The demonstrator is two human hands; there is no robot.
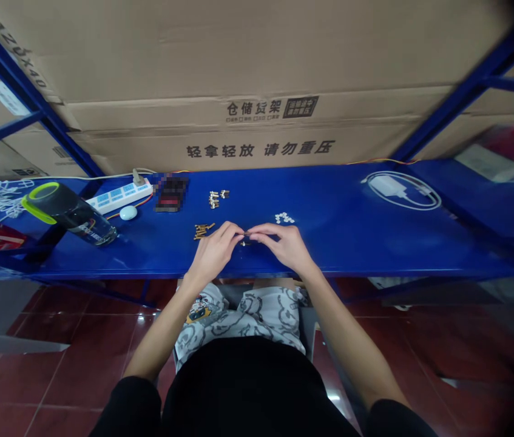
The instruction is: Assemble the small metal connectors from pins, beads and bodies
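My left hand [216, 250] and my right hand [286, 244] meet over the front part of the blue shelf [329, 206]. Both pinch a small dark piece [246, 234] between their fingertips; it is too small to name. Just under the fingertips another small piece [244, 243] lies on the shelf. Brass-coloured cylindrical pieces [202, 230] lie in a loose pile beside my left hand. Farther back is a group of small white-and-metal pieces [213, 199]. Several small white round pieces [284, 218] sit just behind my right hand.
To the left, a dark bottle [74, 212] with a lime-green loop lies near a white power strip [122, 197] and a pale round object [128, 212]. A blurred dark item [171, 193] is beside them. A white charger with cable [391, 187] lies right. Cardboard [257, 67] stands behind.
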